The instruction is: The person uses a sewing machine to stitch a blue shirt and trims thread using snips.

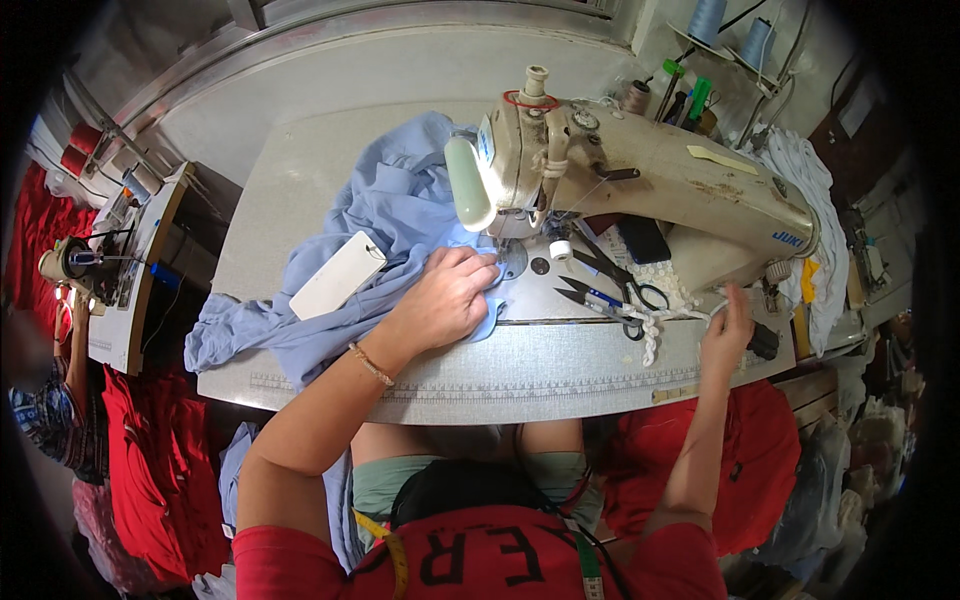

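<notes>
A light blue garment (350,235) lies bunched over the left half of the sewing table. My left hand (455,295) is closed on its edge, right beside the presser foot (503,248) of the sewing machine (640,165). A blank-looking white tag (338,275) rests on the cloth. At the right end of the table, my right hand (730,325) has its fingers closed round a white knotted cord (650,335). Between the hands lie black scissors (625,280) and a pair of pointed snips (590,297). The cloth under my left fingers is hidden.
A black flat object (643,240) and a small white-capped bottle (560,247) sit under the machine arm. Blue thread cones (706,22) stand at the back right. Red cloth (690,470) hangs below the table. Another person works at a machine (70,260) far left.
</notes>
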Demonstrator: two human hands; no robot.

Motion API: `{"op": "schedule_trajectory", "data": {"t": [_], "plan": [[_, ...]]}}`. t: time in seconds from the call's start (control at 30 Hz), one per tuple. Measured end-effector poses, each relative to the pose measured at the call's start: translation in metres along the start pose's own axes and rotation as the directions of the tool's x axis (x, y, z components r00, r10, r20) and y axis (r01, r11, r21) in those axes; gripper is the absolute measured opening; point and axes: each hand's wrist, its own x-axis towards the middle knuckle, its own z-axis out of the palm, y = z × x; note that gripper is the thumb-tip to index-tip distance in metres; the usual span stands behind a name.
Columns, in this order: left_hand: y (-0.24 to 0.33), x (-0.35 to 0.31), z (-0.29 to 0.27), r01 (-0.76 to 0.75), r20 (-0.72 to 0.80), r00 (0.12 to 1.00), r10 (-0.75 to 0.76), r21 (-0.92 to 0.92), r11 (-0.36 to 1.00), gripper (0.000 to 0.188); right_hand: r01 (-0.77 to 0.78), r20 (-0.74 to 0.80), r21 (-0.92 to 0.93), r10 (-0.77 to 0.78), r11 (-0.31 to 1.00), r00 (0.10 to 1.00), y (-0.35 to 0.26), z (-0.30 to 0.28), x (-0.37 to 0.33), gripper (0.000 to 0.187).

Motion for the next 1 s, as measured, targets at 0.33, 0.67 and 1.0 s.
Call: {"op": "schedule_trajectory", "data": {"t": [0.33, 0.67, 1.0], "plan": [[0.001, 0.004, 0.001, -0.009, -0.007, 1.000, 0.009, -0.023, 1.000, 0.034, -0.485, 0.123, 0.644, 0.546, 0.592, 0.829, 0.144, -0.047, 0.169, 0.057], [0.001, 0.002, 0.002, -0.004, -0.024, 1.000, 0.003, -0.022, 1.000, 0.034, -0.132, -0.148, 0.068, 0.140, 0.989, 0.979, 0.043, -0.017, 0.040, 0.033], [0.003, -0.002, -0.002, -0.020, 0.000, 1.000, 0.020, -0.020, 1.000, 0.034, -0.111, 0.235, -0.128, 0.138, 0.986, 0.962, -0.010, 0.002, -0.012, 0.049]]}}
